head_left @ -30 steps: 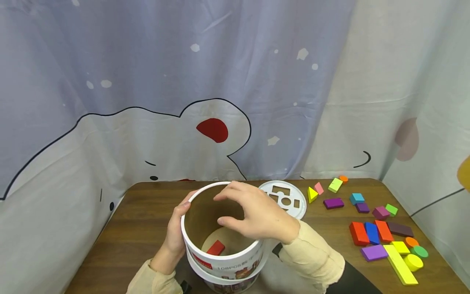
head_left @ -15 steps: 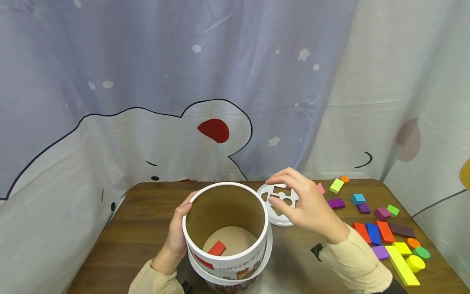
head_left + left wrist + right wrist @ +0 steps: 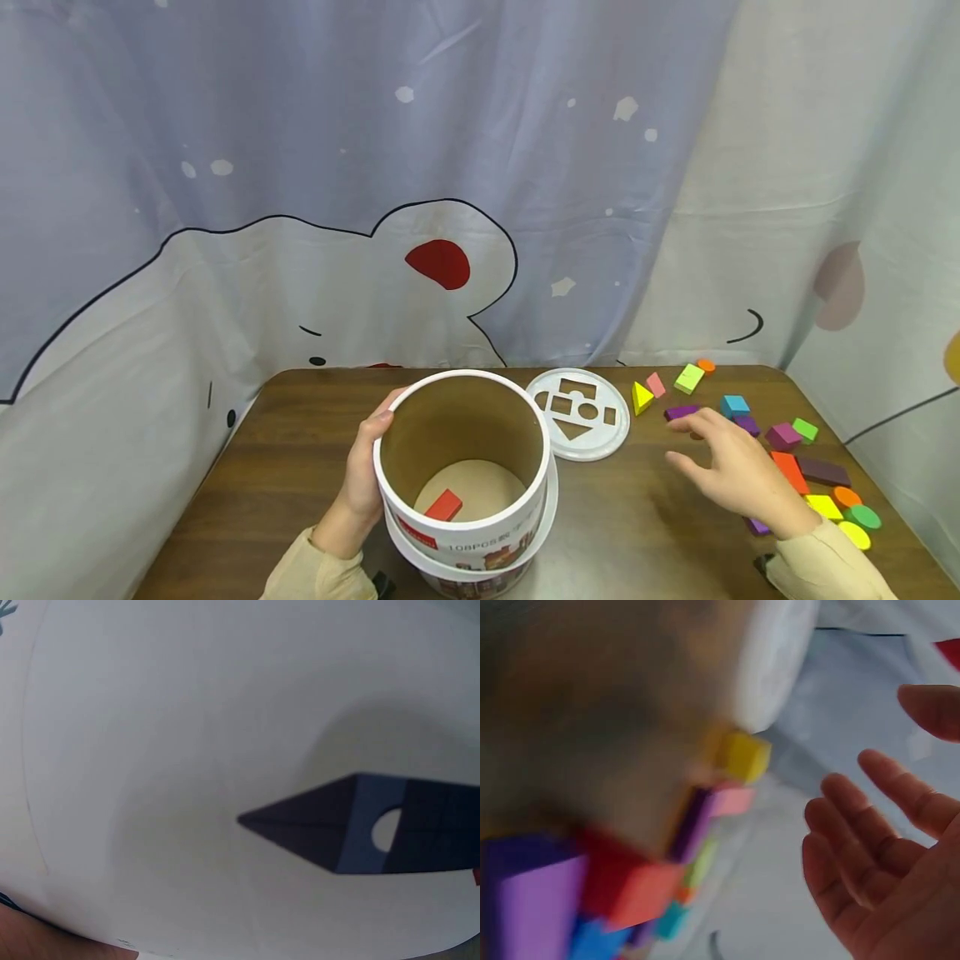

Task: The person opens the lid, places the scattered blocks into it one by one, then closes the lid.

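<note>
A white round bucket (image 3: 495, 535) with printed sides and its mouth facing up stands at the front middle in the head view. One red block (image 3: 445, 505) lies on its inside bottom. My left hand (image 3: 358, 479) grips the bucket's left side, thumb at the rim, other fingers mostly hidden. Close up, the left wrist view is filled by a white surface (image 3: 187, 750) and a dark pointed shape (image 3: 315, 825). My right hand (image 3: 738, 479), fingers loosely bent and holding nothing, hovers by the coloured blocks. Nearest to it are a purple block (image 3: 681, 412) and a red block (image 3: 790, 472).
A white lid (image 3: 619, 417) with shaped cut-outs lies behind the bucket on the wooden table (image 3: 285, 450). Several blocks spread along the right side, among them a yellow triangle (image 3: 642, 398), a blue block (image 3: 734, 406) and a green disc (image 3: 860, 517). A curtain (image 3: 300, 125) hangs behind.
My right hand has moved from over the bucket's mouth rightward, past the lid, to the blocks. The left hand, bucket and red block inside stay in place.
</note>
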`<state>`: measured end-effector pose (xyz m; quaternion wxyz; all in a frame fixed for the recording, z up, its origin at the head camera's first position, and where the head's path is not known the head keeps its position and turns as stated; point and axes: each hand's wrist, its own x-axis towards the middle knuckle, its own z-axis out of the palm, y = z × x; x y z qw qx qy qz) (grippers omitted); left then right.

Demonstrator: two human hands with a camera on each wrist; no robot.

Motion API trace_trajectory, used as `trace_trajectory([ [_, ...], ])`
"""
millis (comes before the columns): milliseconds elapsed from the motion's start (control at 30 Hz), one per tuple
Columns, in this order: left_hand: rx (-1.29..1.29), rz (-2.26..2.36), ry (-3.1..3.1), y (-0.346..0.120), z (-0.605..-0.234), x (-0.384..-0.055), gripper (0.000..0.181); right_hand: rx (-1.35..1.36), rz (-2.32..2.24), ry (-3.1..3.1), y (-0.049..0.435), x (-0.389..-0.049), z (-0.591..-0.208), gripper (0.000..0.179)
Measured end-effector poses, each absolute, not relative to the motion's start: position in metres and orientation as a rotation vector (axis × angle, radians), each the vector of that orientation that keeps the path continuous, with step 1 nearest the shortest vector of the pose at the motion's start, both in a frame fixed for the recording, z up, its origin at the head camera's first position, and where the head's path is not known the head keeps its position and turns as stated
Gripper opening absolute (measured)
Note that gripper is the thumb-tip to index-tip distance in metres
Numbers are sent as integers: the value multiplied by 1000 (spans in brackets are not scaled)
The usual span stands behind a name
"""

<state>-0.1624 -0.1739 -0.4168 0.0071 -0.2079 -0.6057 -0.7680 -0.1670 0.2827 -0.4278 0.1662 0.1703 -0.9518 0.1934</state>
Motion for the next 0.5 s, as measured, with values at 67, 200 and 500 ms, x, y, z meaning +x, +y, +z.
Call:
trace_trajectory([
  [67, -639, -2401, -1897, -173, -417, -162, 49, 421, 503, -2784, 297, -165, -439, 36],
  [200, -635, -2398, -1898, -173, -418, -162, 49, 298, 292, -2862, 322, -161, -456, 42],
  [500, -663, -2388, -1885, -173, -417, -162, 49, 148, 194, -2976, 345, -159, -467, 46],
])
